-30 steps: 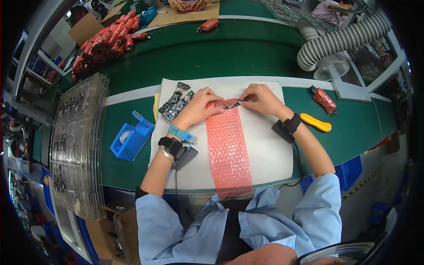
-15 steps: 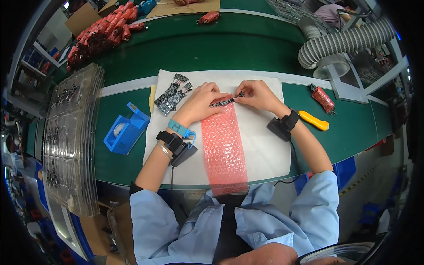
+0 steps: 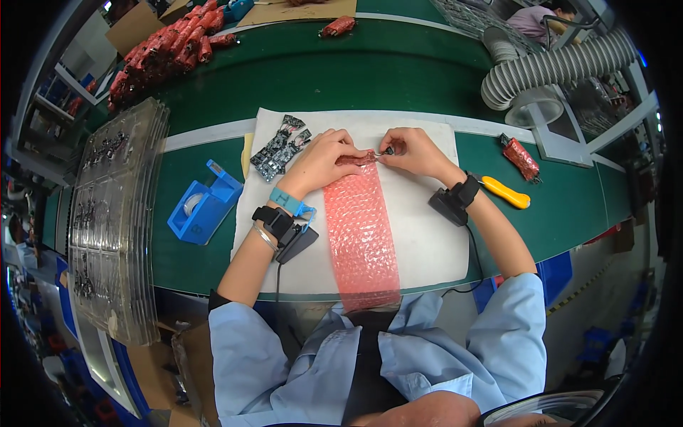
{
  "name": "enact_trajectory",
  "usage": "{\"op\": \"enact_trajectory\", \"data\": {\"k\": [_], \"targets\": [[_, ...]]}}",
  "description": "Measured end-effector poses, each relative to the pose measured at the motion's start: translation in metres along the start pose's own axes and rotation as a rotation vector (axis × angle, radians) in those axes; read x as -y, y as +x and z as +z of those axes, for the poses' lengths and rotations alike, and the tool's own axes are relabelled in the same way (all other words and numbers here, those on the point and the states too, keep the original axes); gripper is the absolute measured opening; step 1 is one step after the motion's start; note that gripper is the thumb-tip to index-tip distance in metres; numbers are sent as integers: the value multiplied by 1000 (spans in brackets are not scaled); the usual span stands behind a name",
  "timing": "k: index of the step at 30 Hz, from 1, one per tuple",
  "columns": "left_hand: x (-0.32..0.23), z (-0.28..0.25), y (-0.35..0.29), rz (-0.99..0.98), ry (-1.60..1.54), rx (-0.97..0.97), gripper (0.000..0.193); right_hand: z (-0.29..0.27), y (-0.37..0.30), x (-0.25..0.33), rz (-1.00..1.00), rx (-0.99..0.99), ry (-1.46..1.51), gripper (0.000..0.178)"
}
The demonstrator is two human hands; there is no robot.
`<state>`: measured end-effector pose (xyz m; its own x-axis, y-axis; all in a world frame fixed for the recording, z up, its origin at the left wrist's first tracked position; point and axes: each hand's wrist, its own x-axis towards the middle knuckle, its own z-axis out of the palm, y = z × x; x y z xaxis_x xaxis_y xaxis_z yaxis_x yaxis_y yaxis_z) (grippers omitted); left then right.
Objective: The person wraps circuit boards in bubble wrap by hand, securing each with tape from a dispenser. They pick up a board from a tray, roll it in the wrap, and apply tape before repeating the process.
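Observation:
A long strip of pink bubble wrap (image 3: 361, 235) lies lengthwise on a white sheet (image 3: 430, 242), its near end over the table edge. The far end is rolled into a narrow bundle, and wrap covers most of what is inside. My left hand (image 3: 326, 162) is closed on the left part of this roll, thumb and fingers pressing it. At its right end my right hand (image 3: 418, 154) pinches a small dark piece (image 3: 388, 151) that sticks out; its exact kind is too small to tell. Beside my left hand lie several bare circuit boards (image 3: 279, 151) with wires.
A blue tape dispenser (image 3: 205, 206) stands left of the sheet, beside stacked clear plastic trays (image 3: 114, 228). Right of it lie a yellow-handled tool (image 3: 506, 193) and a pink-wrapped bundle (image 3: 521, 158). Many similar bundles (image 3: 171, 46) are piled far left. A ribbed duct (image 3: 558, 71) hangs far right.
The dark board that showed between my hands is now mostly covered by bubble wrap. The strip's near end has slid slightly away from me.

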<state>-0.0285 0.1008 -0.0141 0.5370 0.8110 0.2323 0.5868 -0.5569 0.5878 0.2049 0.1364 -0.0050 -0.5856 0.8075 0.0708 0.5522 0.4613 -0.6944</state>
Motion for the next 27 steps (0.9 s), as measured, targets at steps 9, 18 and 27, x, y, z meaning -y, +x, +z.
{"op": "enact_trajectory", "data": {"k": [9, 18, 27], "targets": [[-1, -1, 0, 6, 4, 36, 28, 0, 2, 3, 41, 35, 22, 15], [1, -1, -2, 2, -5, 20, 20, -11, 8, 2, -247, -52, -60, 19], [6, 3, -4, -176, -163, -64, 25, 9, 29, 7, -108, 125, -35, 20]]}}
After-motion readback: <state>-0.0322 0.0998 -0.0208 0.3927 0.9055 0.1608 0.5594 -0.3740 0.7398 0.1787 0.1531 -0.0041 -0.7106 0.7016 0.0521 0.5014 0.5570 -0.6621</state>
